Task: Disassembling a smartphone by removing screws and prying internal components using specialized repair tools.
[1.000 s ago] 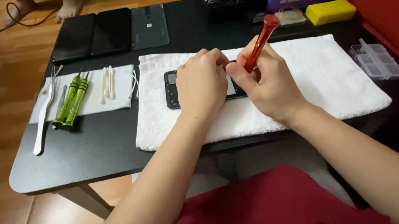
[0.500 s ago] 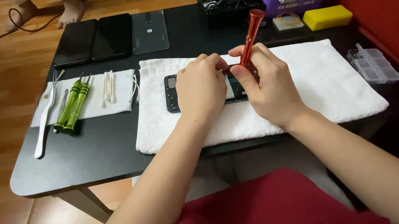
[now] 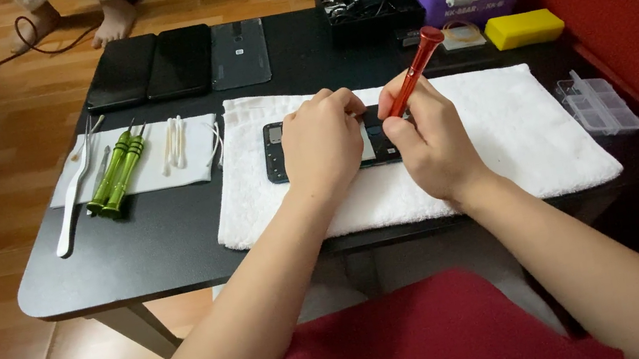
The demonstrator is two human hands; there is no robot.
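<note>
Opened dark flat phone (image 3: 275, 154) lying face down on a white towel (image 3: 503, 129), near the middle of a black low table (image 3: 173, 240). Left hand (image 3: 322, 146) resting over the phone, fingers curled and pressed down on it. Right hand (image 3: 429, 143) just beside, pinching a slim red screwdriver (image 3: 416, 70), tilted, tip down at the phone's right part. Farther left, on a white paper sheet (image 3: 197, 153): two green screwdrivers (image 3: 117, 173), cotton swabs (image 3: 175, 142), metal tweezers (image 3: 74, 205). At the table's far edge, a purple box (image 3: 463, 1), a yellow block (image 3: 524, 28); at the right, a clear compartment case (image 3: 597, 104).
</note>
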